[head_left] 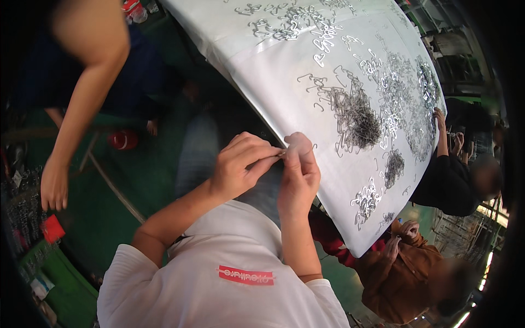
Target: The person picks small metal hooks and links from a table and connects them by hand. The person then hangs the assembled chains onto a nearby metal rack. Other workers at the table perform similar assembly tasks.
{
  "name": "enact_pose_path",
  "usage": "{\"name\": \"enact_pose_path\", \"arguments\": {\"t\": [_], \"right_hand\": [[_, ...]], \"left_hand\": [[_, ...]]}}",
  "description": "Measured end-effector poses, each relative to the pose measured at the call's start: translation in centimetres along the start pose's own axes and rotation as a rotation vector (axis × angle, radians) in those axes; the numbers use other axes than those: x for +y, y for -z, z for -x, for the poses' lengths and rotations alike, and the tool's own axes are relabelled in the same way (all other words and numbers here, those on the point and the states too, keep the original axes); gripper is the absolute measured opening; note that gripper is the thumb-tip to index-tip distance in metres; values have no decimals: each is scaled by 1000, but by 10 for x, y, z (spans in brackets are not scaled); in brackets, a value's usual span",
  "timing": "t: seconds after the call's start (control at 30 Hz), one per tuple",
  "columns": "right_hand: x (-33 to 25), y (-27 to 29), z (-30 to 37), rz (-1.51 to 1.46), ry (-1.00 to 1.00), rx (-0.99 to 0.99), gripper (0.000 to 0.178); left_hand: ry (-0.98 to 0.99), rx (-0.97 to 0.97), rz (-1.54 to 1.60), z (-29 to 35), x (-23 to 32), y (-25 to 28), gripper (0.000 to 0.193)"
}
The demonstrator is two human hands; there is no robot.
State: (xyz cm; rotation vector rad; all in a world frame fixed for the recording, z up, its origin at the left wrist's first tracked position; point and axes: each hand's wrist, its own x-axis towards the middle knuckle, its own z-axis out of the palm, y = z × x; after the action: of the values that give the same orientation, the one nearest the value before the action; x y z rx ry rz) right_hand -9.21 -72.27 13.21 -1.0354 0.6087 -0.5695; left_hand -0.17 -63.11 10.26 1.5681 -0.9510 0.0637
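Observation:
My left hand (238,164) and my right hand (299,172) meet in front of my chest, at the near left edge of the white-covered table (262,82). Thumb and fingers of both are pinched together on a small metal piece (282,154). Most of it is covered by the fingertips, so its shape cannot be made out. Just beyond my right hand, on the table, lies a dark heap of bent wire hooks (358,123). Shinier metal hooks (367,199) form a smaller pile at the table's near right end.
More hooks (295,24) are scattered at the table's far end. At left, a person's bare arm (82,115) hangs down, near a red round object (122,140) on the green floor. Along the right side are a person in brown (402,273) and one in black (448,183).

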Motion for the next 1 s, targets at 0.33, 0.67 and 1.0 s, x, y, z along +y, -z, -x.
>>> {"name": "enact_pose_path", "arguments": {"t": [0.33,0.67,1.0], "right_hand": [[10,3,1,87,192,-88,5],[26,11,6,101,165,-44,7],[30,17,5,161,276,77,8]], "left_hand": [[-84,-173,-263,-152,-132,-84,14],[-244,-627,-1002,-201,-158,-170,15],[256,-230,-9,-134,-49,-66,16]]}}
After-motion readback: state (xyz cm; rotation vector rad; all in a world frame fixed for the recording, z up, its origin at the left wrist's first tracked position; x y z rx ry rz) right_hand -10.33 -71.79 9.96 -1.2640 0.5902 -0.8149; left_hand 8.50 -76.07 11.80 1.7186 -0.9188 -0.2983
